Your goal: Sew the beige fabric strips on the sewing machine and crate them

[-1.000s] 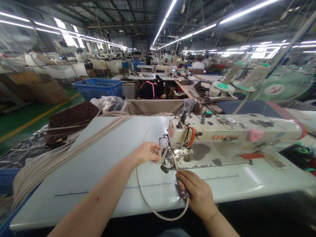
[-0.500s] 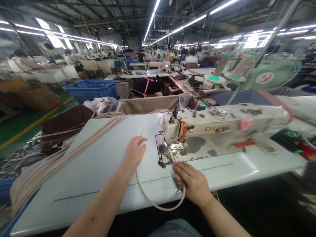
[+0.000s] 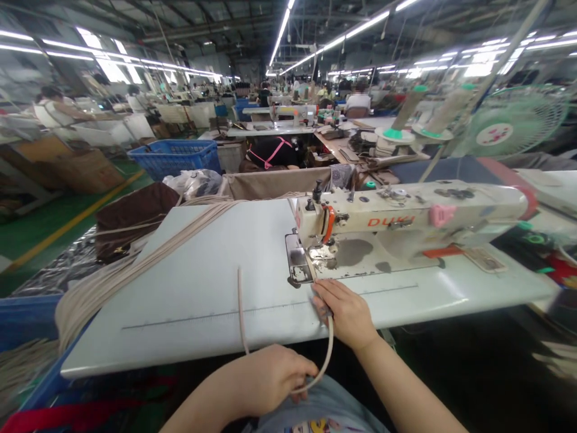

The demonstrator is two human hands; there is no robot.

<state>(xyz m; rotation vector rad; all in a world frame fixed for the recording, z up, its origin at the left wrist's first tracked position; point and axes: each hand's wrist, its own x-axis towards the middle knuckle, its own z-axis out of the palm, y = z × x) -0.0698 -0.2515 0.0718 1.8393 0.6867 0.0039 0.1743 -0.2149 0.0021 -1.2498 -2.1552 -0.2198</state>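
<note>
A thin beige cord [image 3: 331, 343] runs from the needle area of the sewing machine [image 3: 387, 216] toward me, under my right hand [image 3: 345, 313]. Fingers of that hand press together on the cord at the table, just in front of the presser foot. Below the table's front edge, my left hand [image 3: 282, 376] is closed around the same cord, which curves down between the hands. Past the left hand, the cord's free end lies on the white table top [image 3: 202, 264], pointing away from me.
A bundle of beige cords [image 3: 148, 264] drapes over the table's left side. Behind stand a fabric-lined bin [image 3: 274, 183] and a blue basket [image 3: 175, 156]. Thread cones [image 3: 408, 111] and a green fan [image 3: 509, 129] are at the right. Other people sit farther back.
My left hand has come down and toward me from above the table and has closed on the cord. The cord's loop has moved with it. My right hand stays by the presser foot.
</note>
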